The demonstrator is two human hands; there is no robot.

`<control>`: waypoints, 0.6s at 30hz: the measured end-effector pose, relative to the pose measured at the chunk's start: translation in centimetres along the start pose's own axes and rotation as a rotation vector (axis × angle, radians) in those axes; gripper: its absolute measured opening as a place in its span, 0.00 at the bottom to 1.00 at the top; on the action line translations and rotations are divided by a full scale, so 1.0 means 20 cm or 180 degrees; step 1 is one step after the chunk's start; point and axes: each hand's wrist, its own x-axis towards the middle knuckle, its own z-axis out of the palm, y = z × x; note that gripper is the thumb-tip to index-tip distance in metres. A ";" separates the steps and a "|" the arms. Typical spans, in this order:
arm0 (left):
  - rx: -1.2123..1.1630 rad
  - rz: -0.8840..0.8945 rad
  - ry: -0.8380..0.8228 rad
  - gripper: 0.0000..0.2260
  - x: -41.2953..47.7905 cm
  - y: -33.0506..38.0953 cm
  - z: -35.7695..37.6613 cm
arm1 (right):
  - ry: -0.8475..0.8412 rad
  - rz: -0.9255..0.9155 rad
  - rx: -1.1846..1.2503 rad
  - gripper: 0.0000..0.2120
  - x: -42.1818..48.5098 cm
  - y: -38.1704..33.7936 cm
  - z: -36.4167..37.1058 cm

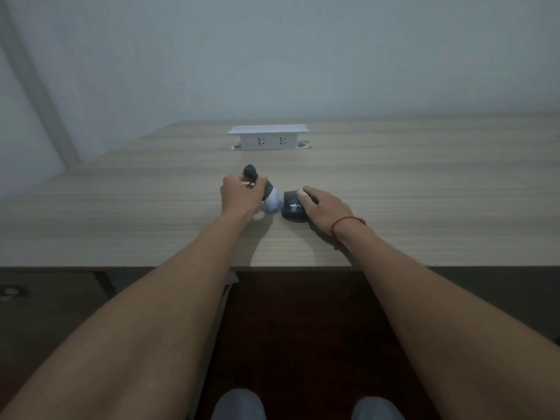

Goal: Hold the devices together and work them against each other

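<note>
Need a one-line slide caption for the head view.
Left hand grips a black-and-white handheld gadget; right hand rests on a black computer mouse on wood-grain desk.

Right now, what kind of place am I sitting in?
Probably an office desk: a wood-grain table with a white pop-up socket box set into it, and a black computer mouse under your right hand.

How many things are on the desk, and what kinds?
Computer mouse, black, under the right hand: 1
Black and white gadget, gripped by the left hand: 1
White socket box: 1
Total: 3 things on the desk
</note>
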 end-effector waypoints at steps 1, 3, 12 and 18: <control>0.0051 0.0023 0.0047 0.14 -0.01 0.01 0.03 | -0.0003 0.0005 0.0003 0.16 0.00 0.00 0.00; 0.0158 0.0134 -0.0073 0.13 -0.03 0.02 0.05 | 0.0024 0.0014 0.0029 0.14 0.00 0.00 0.00; 0.0010 0.0221 0.0157 0.11 -0.03 0.03 0.03 | 0.0044 0.0037 -0.0050 0.18 0.00 -0.01 0.00; 0.0854 0.0619 0.0354 0.14 -0.05 0.04 0.01 | 0.0042 0.0043 0.0011 0.18 -0.02 -0.01 -0.01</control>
